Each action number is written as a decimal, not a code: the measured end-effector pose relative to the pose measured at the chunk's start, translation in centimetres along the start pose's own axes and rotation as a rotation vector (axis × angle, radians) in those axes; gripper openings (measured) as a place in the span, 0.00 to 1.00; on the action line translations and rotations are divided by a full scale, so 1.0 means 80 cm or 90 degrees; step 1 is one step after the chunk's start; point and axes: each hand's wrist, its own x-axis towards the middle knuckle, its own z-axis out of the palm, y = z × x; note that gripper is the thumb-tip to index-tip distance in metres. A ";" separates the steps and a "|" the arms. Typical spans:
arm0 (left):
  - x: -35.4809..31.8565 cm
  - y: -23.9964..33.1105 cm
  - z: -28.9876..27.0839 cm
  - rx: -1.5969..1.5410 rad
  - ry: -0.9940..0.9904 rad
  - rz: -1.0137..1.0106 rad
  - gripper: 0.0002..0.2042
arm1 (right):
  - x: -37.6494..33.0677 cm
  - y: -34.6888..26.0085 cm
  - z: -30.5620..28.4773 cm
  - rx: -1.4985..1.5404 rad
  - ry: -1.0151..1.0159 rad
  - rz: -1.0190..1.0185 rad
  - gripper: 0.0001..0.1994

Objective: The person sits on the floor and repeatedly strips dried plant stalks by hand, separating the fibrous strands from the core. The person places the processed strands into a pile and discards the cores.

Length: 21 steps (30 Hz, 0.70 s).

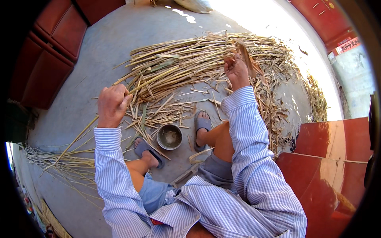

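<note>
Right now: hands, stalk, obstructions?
Left hand closed around pale stalk. Right hand curled at dry leaf, grip unclear. Bowl between feet, apart from both hands.

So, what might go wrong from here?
The bowl stands between the grey sandals; a foot might tip it. The long stalk in the left fingers overlaps the stalk pile in view and could snag. The dry leaf at the right fingers may scratch them, since they look bare.
</note>
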 end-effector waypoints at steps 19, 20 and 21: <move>0.026 0.040 0.044 0.086 0.111 0.055 0.12 | -0.107 0.025 0.065 -0.399 -0.258 0.106 0.21; 0.025 0.039 0.044 0.102 0.111 0.064 0.12 | -0.107 0.024 0.064 -0.402 -0.276 0.137 0.20; 0.028 0.042 0.045 0.110 0.114 0.076 0.12 | -0.101 0.024 0.060 -0.386 -0.290 0.159 0.20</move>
